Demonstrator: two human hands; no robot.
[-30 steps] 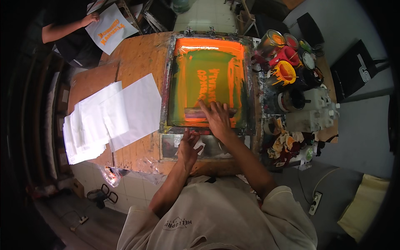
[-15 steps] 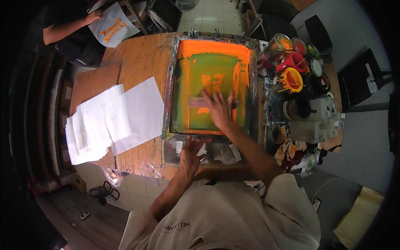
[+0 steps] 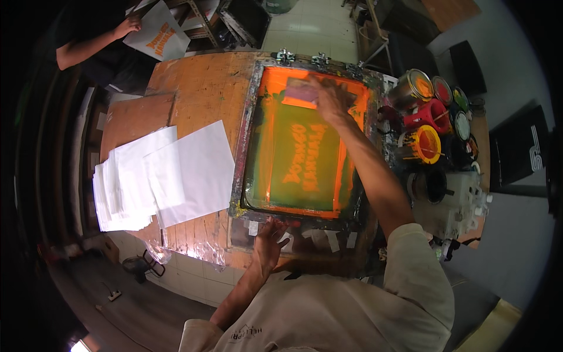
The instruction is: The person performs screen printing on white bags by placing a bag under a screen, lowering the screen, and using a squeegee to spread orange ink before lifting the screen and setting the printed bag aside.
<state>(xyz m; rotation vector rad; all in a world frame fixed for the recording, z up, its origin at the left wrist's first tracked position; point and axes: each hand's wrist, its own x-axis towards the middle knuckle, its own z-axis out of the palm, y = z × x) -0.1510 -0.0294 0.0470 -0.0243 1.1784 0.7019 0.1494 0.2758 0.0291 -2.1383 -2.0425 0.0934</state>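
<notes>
At the far end of the printing screen, my right hand grips a squeegee, a purplish bar set crosswise in bright orange ink. Below it lies the green mesh of the screen, with orange lettering showing through and orange streaks down both sides. A dark, ink-stained frame surrounds the mesh. My left hand is at the frame's near edge, fingers stretched toward it and thumb apart. Whether its fingertips press on the frame or reach under it, I cannot tell.
White paper sheets lie stacked and fanned on the wooden table at left. Clamps line the frame's far edge. Paint cans and plastic jugs crowd the right. Another person's hand holds a printed sheet.
My right hand has pushed the squeegee away from me, from mid-screen to the far end. The lettering it covered now shows whole. My left hand stays by the near edge.
</notes>
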